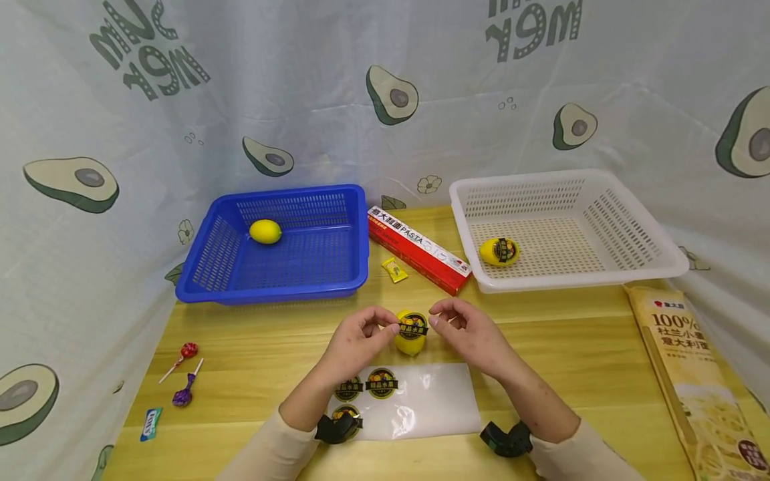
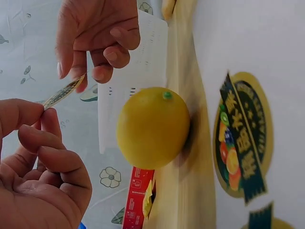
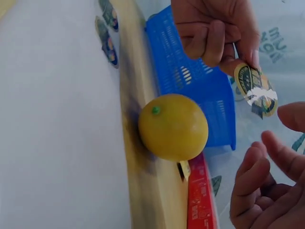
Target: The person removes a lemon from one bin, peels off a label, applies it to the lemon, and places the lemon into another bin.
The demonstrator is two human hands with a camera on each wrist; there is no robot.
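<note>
In the head view my left hand (image 1: 355, 341) pinches an oval fruit-label sticker (image 1: 413, 327) between thumb and forefinger. My right hand (image 1: 478, 337) is at the sticker's other side, thumb and forefinger parted and holding nothing. The right wrist view shows a small gap between the sticker (image 3: 256, 90) and the right hand's fingers (image 3: 291, 116). A yellow lemon (image 2: 152, 129) with a green stem dot sits on the table below the raised sticker. Nearer me lies a white sticker sheet (image 1: 427, 407) with several labels (image 1: 381, 383) at its left end.
A blue basket (image 1: 271, 294) holds a plain lemon (image 1: 265, 232); a white basket (image 1: 577, 277) holds a labelled lemon (image 1: 499, 252). Between them lie a red pasta box (image 1: 420, 248) and a yellow candy (image 1: 394, 270). Lollipops (image 1: 183, 394) lie left, a pasta bag (image 1: 692, 374) right.
</note>
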